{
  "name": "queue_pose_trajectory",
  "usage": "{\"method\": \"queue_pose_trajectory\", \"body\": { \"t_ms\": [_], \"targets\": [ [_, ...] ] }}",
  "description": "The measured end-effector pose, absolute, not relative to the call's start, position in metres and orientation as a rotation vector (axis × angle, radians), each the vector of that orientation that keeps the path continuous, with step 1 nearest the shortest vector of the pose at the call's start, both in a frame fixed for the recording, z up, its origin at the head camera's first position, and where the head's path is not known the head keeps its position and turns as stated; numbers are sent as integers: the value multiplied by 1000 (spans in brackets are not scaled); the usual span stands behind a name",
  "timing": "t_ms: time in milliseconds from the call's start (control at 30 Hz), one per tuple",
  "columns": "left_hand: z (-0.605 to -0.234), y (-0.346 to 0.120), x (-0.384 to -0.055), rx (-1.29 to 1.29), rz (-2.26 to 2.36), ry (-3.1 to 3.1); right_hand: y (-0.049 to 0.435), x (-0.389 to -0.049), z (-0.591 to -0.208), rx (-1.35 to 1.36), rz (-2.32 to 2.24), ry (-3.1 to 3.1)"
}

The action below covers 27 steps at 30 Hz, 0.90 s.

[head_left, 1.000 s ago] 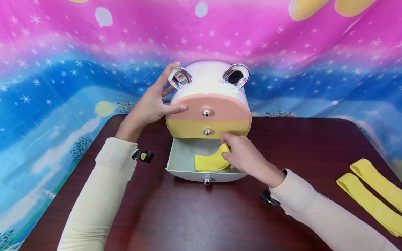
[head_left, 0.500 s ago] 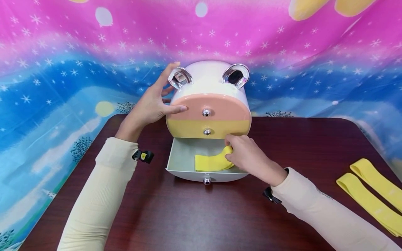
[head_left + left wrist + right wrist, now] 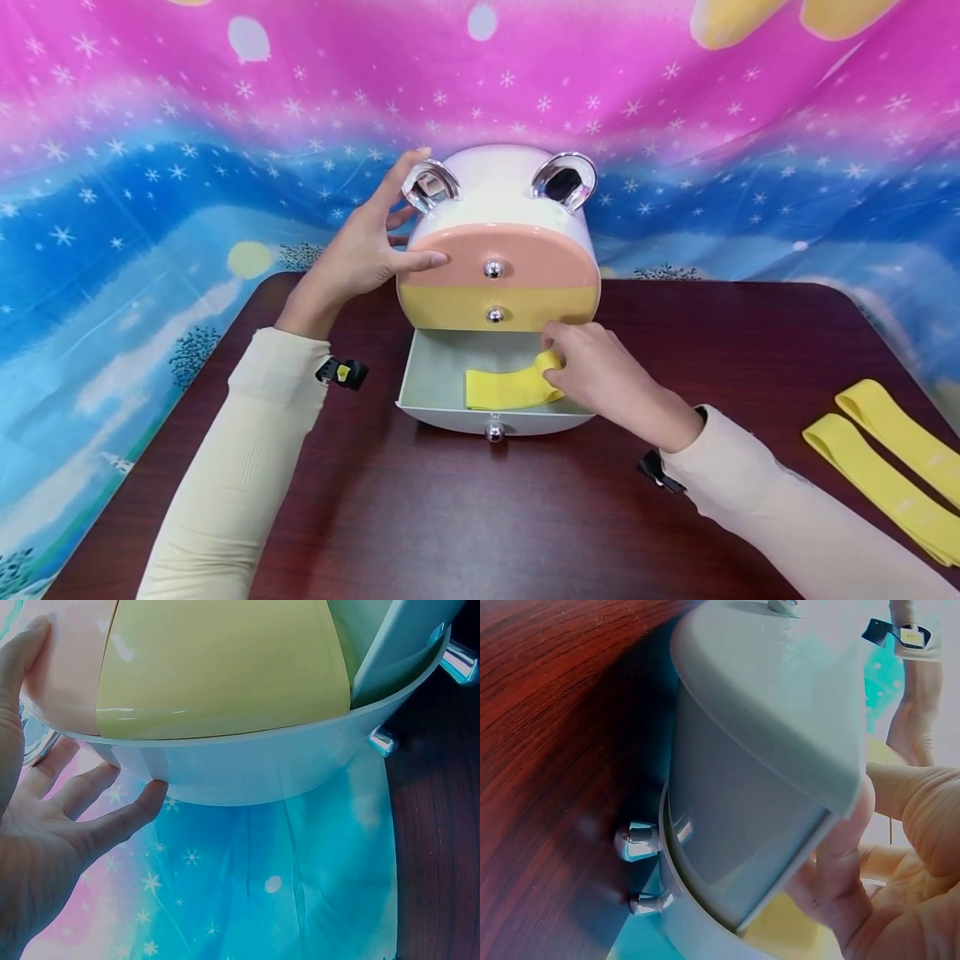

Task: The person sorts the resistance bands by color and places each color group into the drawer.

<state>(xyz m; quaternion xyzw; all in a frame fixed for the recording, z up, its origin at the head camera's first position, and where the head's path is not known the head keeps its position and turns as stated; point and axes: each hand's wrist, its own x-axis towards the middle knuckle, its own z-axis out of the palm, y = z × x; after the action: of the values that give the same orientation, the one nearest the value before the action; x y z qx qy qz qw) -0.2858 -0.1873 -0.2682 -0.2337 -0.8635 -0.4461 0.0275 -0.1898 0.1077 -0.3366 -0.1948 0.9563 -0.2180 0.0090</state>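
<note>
A small white desk organizer (image 3: 502,183) with two chrome ears stands on the table, its peach drawer (image 3: 457,250) and yellow drawer (image 3: 450,308) pushed in. The pale grey-green bottom drawer (image 3: 438,358) is pulled out. My left hand (image 3: 352,250) grips the organizer's left side, thumb on the peach front; in the left wrist view its fingers (image 3: 139,814) touch the white side. Inside the bottom drawer lies a folded yellow fabric band (image 3: 502,390). With my right hand (image 3: 600,367) I pinch the band's right end. The right wrist view shows that hand at the drawer's side wall (image 3: 735,787), hiding the band.
Two more yellow bands (image 3: 885,492) lie at the table's right edge. Round chrome knobs (image 3: 494,432) stick out from the drawer fronts. Behind the dark wooden table (image 3: 450,525) hangs a pink and blue snowflake cloth (image 3: 300,75).
My right hand has shifted slightly to the right, drawing the band's end toward the drawer's right side and laying it flatter. My left hand and the organizer have stayed put.
</note>
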Motion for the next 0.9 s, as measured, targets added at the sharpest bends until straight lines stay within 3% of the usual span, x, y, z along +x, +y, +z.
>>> {"method": "queue_pose_trajectory", "body": {
  "t_ms": [600, 900],
  "targets": [
    [-268, -188, -285, -710, -1383, -2666, 150, -164, -320, -787, -902, 2967],
    [-268, -187, -285, -703, -1350, -2679, 195, -156, -324, -748, -803, 3005]
  ]
}}
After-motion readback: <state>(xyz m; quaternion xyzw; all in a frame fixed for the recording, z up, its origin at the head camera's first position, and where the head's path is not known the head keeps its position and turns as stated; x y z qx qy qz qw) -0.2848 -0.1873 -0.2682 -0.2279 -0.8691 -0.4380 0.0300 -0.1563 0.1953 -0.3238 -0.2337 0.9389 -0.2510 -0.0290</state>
